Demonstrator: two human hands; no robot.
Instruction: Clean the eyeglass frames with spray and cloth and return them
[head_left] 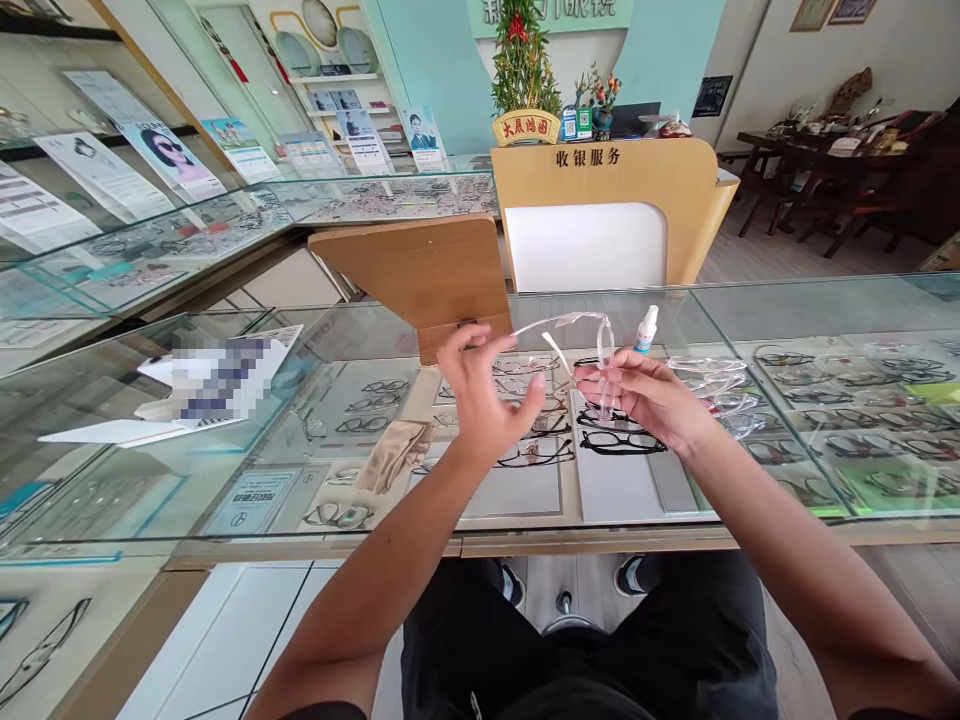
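Note:
I hold a pair of clear-framed glasses (581,335) above a glass display counter (787,300). My left hand (484,395) is raised with its fingers curled round the end of one temple arm. My right hand (645,395) pinches the frame near the lens, palm turned up. A small white spray bottle with a blue label (646,330) stands on the counter just behind my right hand. A beige cloth (394,452) lies on the glass to the left of my left hand.
Under the glass lie several rows of spectacle frames (615,440). More clear glasses (720,390) rest on the counter at the right. A wooden mirror stand (420,275) rises behind my hands. A leaflet (217,385) lies at the left. A cashier desk (600,200) stands beyond.

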